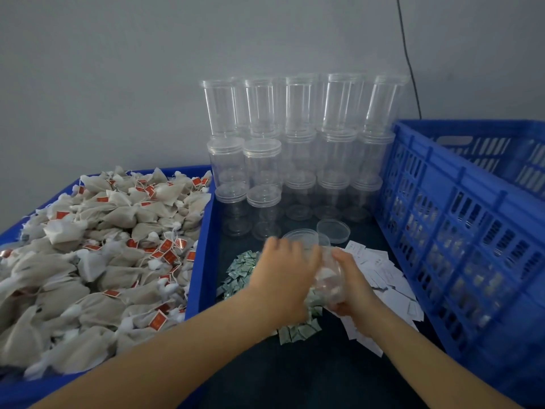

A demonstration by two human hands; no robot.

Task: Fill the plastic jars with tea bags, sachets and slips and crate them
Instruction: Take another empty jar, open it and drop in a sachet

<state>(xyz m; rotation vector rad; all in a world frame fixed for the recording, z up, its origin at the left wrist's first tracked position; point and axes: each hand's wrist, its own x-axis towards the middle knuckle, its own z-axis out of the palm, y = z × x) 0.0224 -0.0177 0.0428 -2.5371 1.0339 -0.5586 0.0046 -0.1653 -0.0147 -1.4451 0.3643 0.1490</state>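
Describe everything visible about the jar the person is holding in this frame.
The clear plastic jar is lidless and tilted, its open mouth pointing up and away from the person. It is blurred; pale contents with reddish flecks show through its wall. The right hand grips its right side, and the left hand is at its left side. It hangs above the green sachets and white slips.

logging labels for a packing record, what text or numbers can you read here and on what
None can be read.
Red tags on the tea bags: light marks, too small and blurred.
White slips: faint print, unreadable.
Green sachets: patterned print, unreadable.
Jars and blue crate: no text visible.
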